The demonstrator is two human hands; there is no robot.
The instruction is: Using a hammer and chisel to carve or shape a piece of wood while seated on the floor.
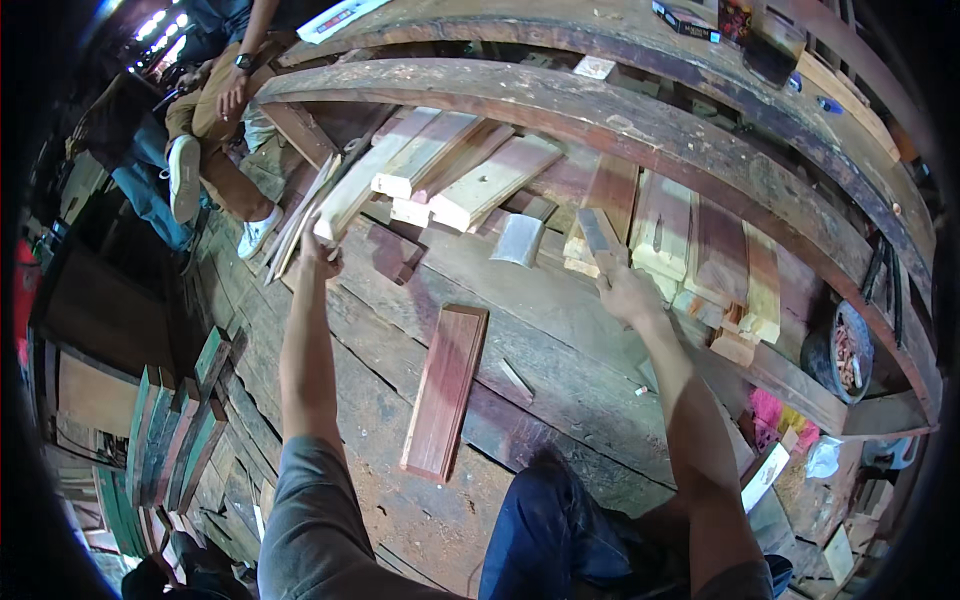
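Note:
My left hand [322, 252] grips the lower end of a pale board [355, 190] at the left of the loose boards, beside some thin strips [295, 225]. My right hand [625, 295] is closed on a flat tool with a grey face [598, 232], over the end of a board stack [620, 190]. Between my arms a reddish bevelled panel [445, 390] lies on the planks, with a small stick [515, 380] to its right. A silvery curved piece [517, 240] and a dark block [393, 255] lie between my hands.
A wooden bench [540, 95] runs across the back. At upper left, other people sit, with trousers and shoes [183, 180] showing. A bucket of small pieces [836, 350] is at right, pink plastic [770, 420] below it. Painted boards [170, 440] are at lower left.

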